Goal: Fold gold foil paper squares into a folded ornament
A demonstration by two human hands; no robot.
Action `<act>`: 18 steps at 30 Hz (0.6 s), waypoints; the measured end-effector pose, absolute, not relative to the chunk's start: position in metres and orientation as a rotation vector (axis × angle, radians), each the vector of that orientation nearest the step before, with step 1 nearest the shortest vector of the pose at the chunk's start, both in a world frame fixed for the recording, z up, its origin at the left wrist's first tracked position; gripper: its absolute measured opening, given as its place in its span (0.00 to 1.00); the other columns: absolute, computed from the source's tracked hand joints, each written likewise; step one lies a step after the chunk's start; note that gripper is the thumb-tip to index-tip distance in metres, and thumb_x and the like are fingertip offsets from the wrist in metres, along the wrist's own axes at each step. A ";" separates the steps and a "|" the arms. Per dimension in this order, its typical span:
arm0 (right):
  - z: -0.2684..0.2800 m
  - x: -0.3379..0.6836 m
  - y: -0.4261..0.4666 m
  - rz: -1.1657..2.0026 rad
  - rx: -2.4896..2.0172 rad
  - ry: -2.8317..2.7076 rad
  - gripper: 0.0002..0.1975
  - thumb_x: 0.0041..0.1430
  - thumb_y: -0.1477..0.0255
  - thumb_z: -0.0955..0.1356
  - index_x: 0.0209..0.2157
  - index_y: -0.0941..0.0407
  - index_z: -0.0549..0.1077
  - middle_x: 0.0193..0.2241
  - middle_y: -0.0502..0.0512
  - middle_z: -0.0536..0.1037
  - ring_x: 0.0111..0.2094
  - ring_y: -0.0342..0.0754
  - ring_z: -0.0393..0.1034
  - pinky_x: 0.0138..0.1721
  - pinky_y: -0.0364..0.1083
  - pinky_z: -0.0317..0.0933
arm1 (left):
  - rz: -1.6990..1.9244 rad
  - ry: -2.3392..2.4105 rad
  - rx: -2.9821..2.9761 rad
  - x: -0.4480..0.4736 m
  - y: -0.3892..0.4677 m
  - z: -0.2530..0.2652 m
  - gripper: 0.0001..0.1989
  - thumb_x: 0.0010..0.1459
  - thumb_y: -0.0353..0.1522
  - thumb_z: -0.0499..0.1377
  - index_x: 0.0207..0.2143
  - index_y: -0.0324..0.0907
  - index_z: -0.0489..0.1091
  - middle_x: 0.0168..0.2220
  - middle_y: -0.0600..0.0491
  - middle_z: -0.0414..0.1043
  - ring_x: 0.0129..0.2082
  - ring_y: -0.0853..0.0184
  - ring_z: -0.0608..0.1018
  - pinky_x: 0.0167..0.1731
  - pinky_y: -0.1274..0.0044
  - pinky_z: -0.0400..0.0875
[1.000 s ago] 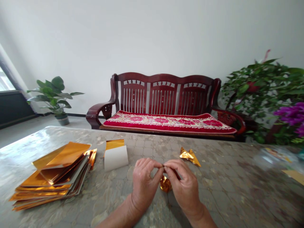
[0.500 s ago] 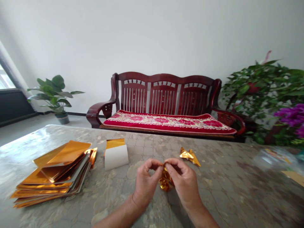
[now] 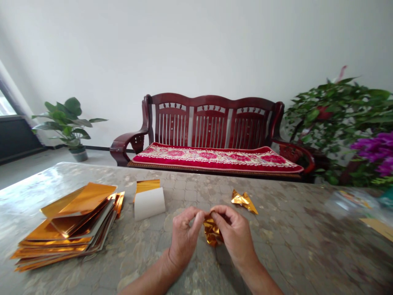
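A crinkled, shiny gold foil-paper piece [image 3: 212, 233] hangs between the hands over the mottled grey-brown table [image 3: 294, 229], well in from the far edge. The right hand [image 3: 236, 235] pinches its top between thumb and forefinger; the left hand's [image 3: 186, 235] fingertips meet that top narrowly, though whether they grip I cannot tell. It is probably light, slick, easily creased or torn, best held by that gathered top. Toward the table's left edge lies a stack of smooth, flat gold-faced sheets [image 3: 58, 239]

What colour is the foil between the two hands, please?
The foil is shiny gold; the head view shows it best.
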State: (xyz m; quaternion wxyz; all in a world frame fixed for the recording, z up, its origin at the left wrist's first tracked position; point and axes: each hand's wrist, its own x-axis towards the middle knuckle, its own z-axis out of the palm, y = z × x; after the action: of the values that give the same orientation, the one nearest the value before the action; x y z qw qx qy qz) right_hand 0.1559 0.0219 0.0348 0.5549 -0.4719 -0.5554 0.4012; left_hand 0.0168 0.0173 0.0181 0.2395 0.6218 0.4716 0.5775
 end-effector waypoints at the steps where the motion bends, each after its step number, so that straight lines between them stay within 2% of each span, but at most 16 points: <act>1: 0.034 0.156 0.022 0.955 -1.111 -1.316 0.11 0.53 0.63 0.72 0.30 0.57 0.77 0.26 0.53 0.80 0.28 0.48 0.74 0.30 0.44 0.68 | 1.558 1.294 1.638 0.017 0.018 0.020 0.14 0.61 0.34 0.55 0.26 0.41 0.77 0.25 0.55 0.77 0.28 0.69 0.77 0.32 0.80 0.68; 5: 0.033 0.156 0.023 0.970 -1.090 -1.318 0.10 0.53 0.64 0.72 0.30 0.57 0.77 0.25 0.52 0.79 0.28 0.47 0.74 0.31 0.43 0.68 | 1.479 1.168 1.362 0.017 0.025 0.023 0.14 0.54 0.39 0.62 0.21 0.38 0.74 0.20 0.55 0.74 0.23 0.70 0.74 0.27 0.80 0.67; 10: 0.037 0.156 0.023 0.981 -1.095 -1.308 0.10 0.51 0.65 0.72 0.28 0.57 0.78 0.24 0.51 0.78 0.27 0.47 0.73 0.29 0.43 0.66 | 1.383 0.970 1.180 0.015 0.032 0.020 0.17 0.45 0.43 0.68 0.21 0.37 0.74 0.19 0.54 0.73 0.21 0.72 0.72 0.25 0.80 0.66; 18: 0.032 0.156 0.026 1.070 -1.142 -1.237 0.09 0.49 0.66 0.72 0.29 0.57 0.78 0.25 0.51 0.79 0.27 0.47 0.72 0.30 0.42 0.65 | 1.397 1.212 1.447 0.017 0.024 0.025 0.09 0.51 0.36 0.63 0.25 0.38 0.77 0.23 0.52 0.78 0.24 0.67 0.76 0.28 0.79 0.68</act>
State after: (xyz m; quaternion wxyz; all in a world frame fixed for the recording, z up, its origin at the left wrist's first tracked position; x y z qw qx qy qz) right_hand 0.1564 0.0265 0.0318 0.5424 -0.4809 -0.5210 0.4506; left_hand 0.0175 0.0240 0.0253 0.3863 0.5682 0.4761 0.5489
